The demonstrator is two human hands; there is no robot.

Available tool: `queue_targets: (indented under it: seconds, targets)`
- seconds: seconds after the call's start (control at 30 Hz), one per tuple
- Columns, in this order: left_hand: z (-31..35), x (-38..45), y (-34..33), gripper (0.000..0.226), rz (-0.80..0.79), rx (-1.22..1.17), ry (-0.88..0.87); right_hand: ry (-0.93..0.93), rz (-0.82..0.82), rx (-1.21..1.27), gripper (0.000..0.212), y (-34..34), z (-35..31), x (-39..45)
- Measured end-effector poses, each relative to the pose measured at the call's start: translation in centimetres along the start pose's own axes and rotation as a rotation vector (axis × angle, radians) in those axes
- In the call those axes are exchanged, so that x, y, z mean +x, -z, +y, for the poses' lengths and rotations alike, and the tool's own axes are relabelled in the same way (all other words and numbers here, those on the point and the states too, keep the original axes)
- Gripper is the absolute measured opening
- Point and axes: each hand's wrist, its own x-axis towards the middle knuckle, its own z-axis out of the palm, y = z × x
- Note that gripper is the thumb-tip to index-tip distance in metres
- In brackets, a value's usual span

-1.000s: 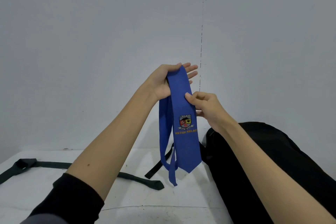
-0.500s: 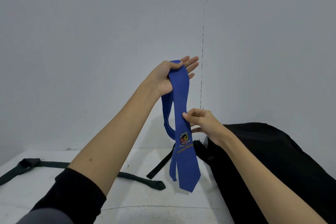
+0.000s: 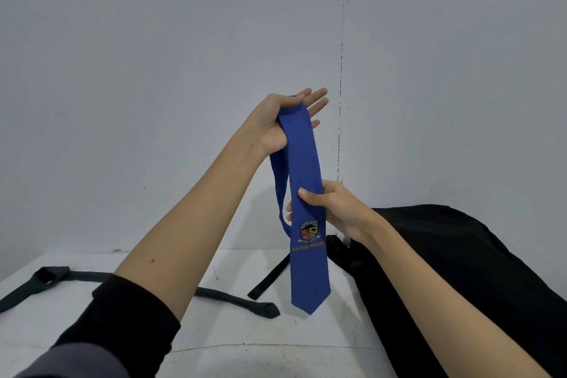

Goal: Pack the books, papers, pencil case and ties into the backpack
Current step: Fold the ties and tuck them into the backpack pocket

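Observation:
A blue tie (image 3: 306,267) with a crest and yellow lettering hangs in the air in front of me, folded over near its top. My left hand (image 3: 276,123) is raised and pins the fold with its thumb, fingers stretched out. My right hand (image 3: 331,205) pinches the tie lower down, just above the crest. The tie's pointed tip dangles a little above the white table (image 3: 122,331). A dark green tie (image 3: 233,301) lies flat across the table, partly hidden by my left arm. The black backpack (image 3: 460,270) lies on the right, under my right forearm.
A black strap (image 3: 270,279) of the backpack runs across the table between the two ties. A plain grey wall (image 3: 153,70) rises right behind the table. No books, papers or pencil case are in view.
My right hand has slid down the blue tie from near the fold to just above the crest. The tie's narrow tail has gone behind the wide end, and the tie hangs straighter.

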Motion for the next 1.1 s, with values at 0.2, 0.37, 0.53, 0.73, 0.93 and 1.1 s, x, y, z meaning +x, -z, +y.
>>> queue_targets:
  seconds: [0.2, 0.37, 0.53, 0.73, 0.93, 1.1]
  targets:
    - [-2.9, -0.1, 4.4, 0.043, 0.15, -0.045, 0.088, 0.002, 0.05, 0.031, 0.011, 0.0, -0.8, -0.3]
    - [-7.4, -1.7, 5.9, 0.065, 0.066, -0.016, 0.293, 0.021, 0.068, 0.044, 0.007, -0.1, -2.1, 0.4]
    - [-7.6, -2.0, 5.4, 0.038, 0.108, -0.024, 0.27, -0.016, 0.065, -0.01, 0.009, 0.0, -2.4, 0.5]
    - [-4.9, -2.1, 3.7, 0.034, 0.12, -0.031, 0.2, -0.08, 0.041, -0.038, 0.01, -0.2, -0.2, -0.4]
    - [-5.0, -1.8, 3.4, 0.032, 0.107, 0.028, 0.161, -0.041, -0.014, -0.046, 0.027, 0.7, -1.1, -0.4]
    - [-5.7, -1.7, 2.4, 0.027, 0.04, 0.32, 0.154, 0.024, 0.13, 0.002, 0.03, 1.1, -3.7, 1.0]
